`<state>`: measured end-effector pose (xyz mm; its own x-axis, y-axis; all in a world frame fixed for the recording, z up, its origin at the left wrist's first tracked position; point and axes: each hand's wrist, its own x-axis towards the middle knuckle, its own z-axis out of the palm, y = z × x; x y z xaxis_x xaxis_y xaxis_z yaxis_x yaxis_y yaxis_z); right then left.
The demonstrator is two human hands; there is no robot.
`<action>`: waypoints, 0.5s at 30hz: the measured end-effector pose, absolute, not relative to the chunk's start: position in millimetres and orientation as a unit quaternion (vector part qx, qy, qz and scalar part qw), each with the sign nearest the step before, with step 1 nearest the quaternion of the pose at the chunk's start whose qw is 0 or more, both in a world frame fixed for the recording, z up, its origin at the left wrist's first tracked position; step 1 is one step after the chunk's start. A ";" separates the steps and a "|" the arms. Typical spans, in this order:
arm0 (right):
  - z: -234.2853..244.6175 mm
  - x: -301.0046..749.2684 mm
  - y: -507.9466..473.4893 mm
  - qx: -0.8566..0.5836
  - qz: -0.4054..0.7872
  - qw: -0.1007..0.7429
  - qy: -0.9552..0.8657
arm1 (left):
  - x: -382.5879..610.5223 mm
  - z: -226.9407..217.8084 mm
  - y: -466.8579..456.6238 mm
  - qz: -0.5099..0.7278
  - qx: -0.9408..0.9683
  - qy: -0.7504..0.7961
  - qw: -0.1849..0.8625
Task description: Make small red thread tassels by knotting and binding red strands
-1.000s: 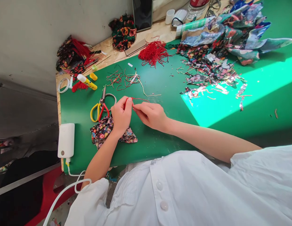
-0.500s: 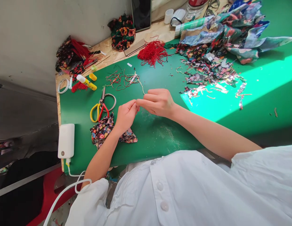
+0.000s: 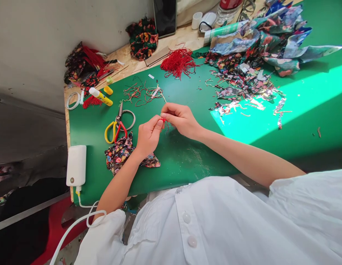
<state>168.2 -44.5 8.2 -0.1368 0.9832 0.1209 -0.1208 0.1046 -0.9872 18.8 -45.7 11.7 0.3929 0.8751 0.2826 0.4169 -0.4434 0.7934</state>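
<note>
Over the green tabletop [image 3: 182,158], my left hand [image 3: 149,135] and my right hand [image 3: 184,119] meet fingertip to fingertip, both pinched closed. A small bit of red thread [image 3: 163,120] shows between them, with a loose end hanging below. From above my right fingers a pale cord [image 3: 164,98] runs back to a tangle of reddish-brown thread [image 3: 145,94]; which fingers hold it is hidden. Left of my left hand lie scissors [image 3: 117,125] with one yellow and one red handle, over a grey ring [image 3: 134,117]. Dark floral cloth [image 3: 118,154] lies partly beneath my left wrist.
Farther back sits a heap of red threads [image 3: 178,62]. Fabric scraps [image 3: 245,81] and crumpled printed cloth [image 3: 281,48] spread at the right. A glue stick [image 3: 100,96], a white tape roll [image 3: 73,100] and a cabled white power bank [image 3: 76,165] line the left.
My right hand has shifted slightly left and turned, its thumb now showing. Red thread has come into sight between the fingertips. My left hand stays nearly in place.
</note>
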 end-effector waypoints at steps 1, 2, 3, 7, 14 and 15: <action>8.1 166.9 -44.9 -0.396 0.562 0.519 -0.507 | 18.7 11.2 -45.2 0.353 0.789 0.409 0.291; 8.1 165.9 -45.3 -0.388 0.591 0.518 -0.482 | 18.1 10.6 -44.4 0.355 0.809 0.398 0.248; 8.3 165.2 -45.5 -0.379 0.619 0.513 -0.459 | 17.2 9.8 -43.2 0.359 0.827 0.386 0.199; 10.9 166.5 -45.1 -0.339 0.712 0.468 -0.399 | 9.0 7.0 -35.5 0.343 0.880 0.329 0.022; 17.1 172.1 -45.5 -0.265 0.815 0.375 -0.353 | -3.3 5.8 -28.6 0.363 0.886 0.281 -0.070; 17.4 172.6 -45.5 -0.254 0.826 0.364 -0.347 | -3.8 4.5 -29.3 0.371 0.881 0.285 -0.067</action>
<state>172.6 -45.5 17.4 -0.6056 0.7782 -0.1664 -0.4261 -0.4937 -0.7581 -3.8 -29.3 4.5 0.5614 0.4531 0.6925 0.5529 -0.8280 0.0935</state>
